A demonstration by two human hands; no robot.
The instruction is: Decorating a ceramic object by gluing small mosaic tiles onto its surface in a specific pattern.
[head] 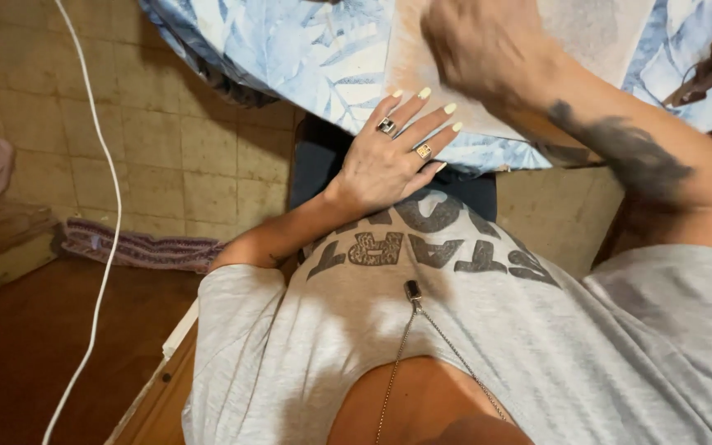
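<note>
The blue leaf-print cloth (306,58) lay spread over the desk just beyond both hands. It looked light, soft and limp, likely to bunch and slide, best pinched at its hanging edge. The left hand (389,161) lay flat, fingers spread wide, its fingertips on that edge, gripping nothing. The right hand (484,45), blurred, pressed the pale piece (595,29) on top; its opening could not be told.

The cloth (290,49) at twelve o'clock was blue with pale leaves; the shirt (537,346) was grey, dark-lettered.
</note>
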